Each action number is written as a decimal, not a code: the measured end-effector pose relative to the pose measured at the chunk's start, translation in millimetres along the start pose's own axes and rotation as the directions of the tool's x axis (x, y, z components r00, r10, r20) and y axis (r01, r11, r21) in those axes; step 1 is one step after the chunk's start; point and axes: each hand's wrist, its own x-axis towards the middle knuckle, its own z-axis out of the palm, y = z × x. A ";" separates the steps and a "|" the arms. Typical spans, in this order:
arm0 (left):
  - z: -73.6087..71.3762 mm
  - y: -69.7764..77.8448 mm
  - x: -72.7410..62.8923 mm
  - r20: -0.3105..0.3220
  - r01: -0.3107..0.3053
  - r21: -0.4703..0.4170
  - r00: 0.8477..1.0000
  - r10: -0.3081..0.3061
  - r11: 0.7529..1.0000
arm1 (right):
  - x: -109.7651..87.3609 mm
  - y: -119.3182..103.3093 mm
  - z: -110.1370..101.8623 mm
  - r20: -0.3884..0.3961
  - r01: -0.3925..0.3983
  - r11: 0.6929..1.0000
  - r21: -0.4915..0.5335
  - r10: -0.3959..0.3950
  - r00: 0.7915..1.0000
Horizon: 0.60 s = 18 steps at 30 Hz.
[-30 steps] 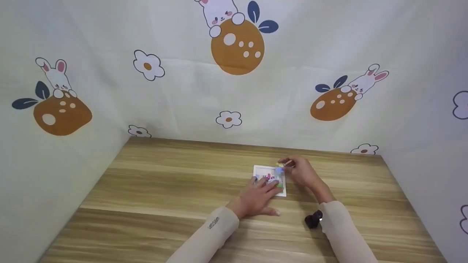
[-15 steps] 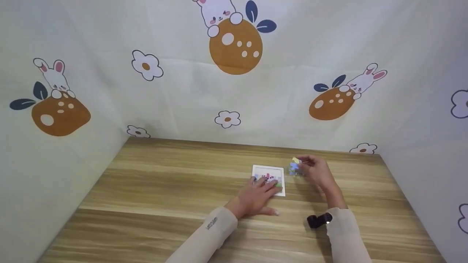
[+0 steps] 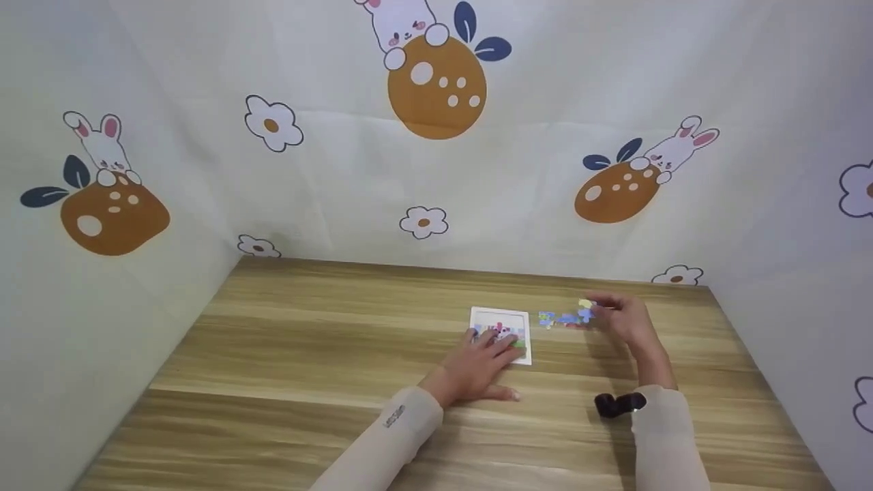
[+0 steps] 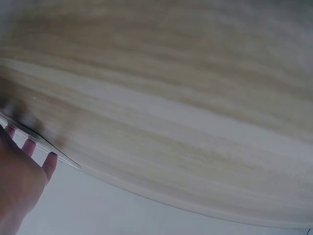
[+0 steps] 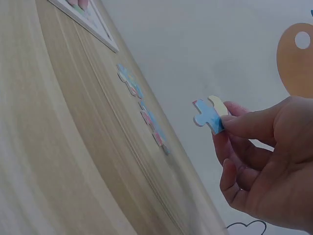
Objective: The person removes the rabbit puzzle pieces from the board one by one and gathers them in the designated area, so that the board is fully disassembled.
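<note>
In the head view my left hand (image 3: 474,368) rests with fingers spread on a white-framed jigsaw puzzle (image 3: 499,311). Its fingertips cover part of the picture in the lower half, while the upper part of the tray shows pale. To the right, my right hand (image 3: 629,326) pinches a jigsaw piece (image 5: 208,117), blue with a pale yellow part, between thumb and fingers. The right wrist view shows that piece raised off the table. Several loose jigsaw pieces (image 3: 565,318) in blue, pink and yellow lie between the frame and my right hand.
A wood-grain table (image 3: 273,354) carries everything. Pale fabric walls (image 3: 327,170) printed with rabbits and oranges close it off at the back and sides. A black camera (image 3: 617,405) sits at my right wrist.
My right hand has moved right, away from the frame, with the jigsaw piece in its fingers. The loose pieces beside the frame now show. The left hand has stayed on the puzzle.
</note>
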 end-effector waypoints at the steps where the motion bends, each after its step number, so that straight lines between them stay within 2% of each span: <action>1: 0.0 0.0 0.1 0.005 0.001 -0.006 1.000 -0.001 1.000 | 0.2 1.6 -1.1 0.001 -0.008 1.000 -0.011 0.008 1.000; 5: 0.2 0.0 -0.1 0.030 0.008 -0.037 1.000 -0.007 0.999 | 0.9 9.3 -4.0 -0.001 -0.046 0.998 -0.042 0.047 0.999; 11: -0.7 0.4 0.3 0.049 0.022 -0.044 0.999 -0.020 0.999 | 1.2 19.5 -9.7 0.007 -0.145 0.989 -0.043 0.145 0.989; 18: -3.0 0.3 -1.2 0.054 0.019 -0.050 0.998 -0.016 0.999 | 3.2 26.2 -5.8 -0.039 -0.177 0.984 -0.013 0.177 0.983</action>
